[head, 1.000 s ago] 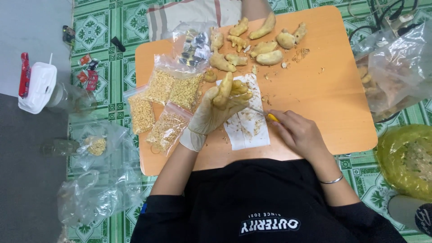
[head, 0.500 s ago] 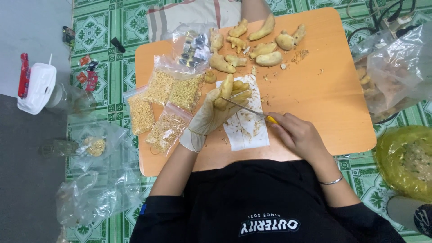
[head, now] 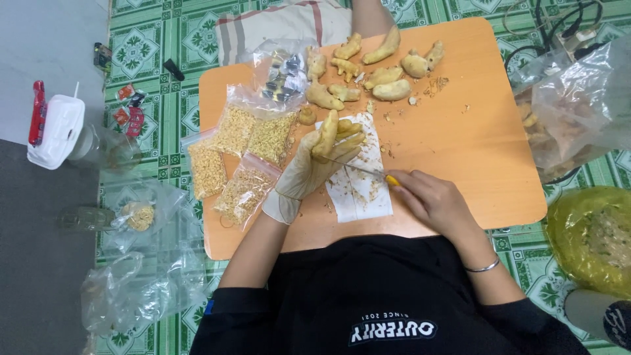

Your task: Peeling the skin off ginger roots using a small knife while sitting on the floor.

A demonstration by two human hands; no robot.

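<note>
Since a second ago the knife [head: 358, 167], gripped in the bare right hand [head: 430, 200], has slid further under the ginger root [head: 328, 135] clasped by the gloved left hand [head: 309, 172], so peeling continues.

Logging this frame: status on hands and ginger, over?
Left hand, gloved, grips ginger piece over white paper. Right hand holds yellow-handled knife, blade at the ginger. Filled bags beside, none obstructing.

1. Left hand [head: 315, 167] wears a thin, pale cream disposable glove, wrinkled, its cuff bunched at the wrist; the forearm above is bare.
2. Right hand [head: 434, 200] is ungloved; a slim silver bangle circles its wrist.
3. Torso in a black short-sleeved top with white lettering on the chest.
</note>
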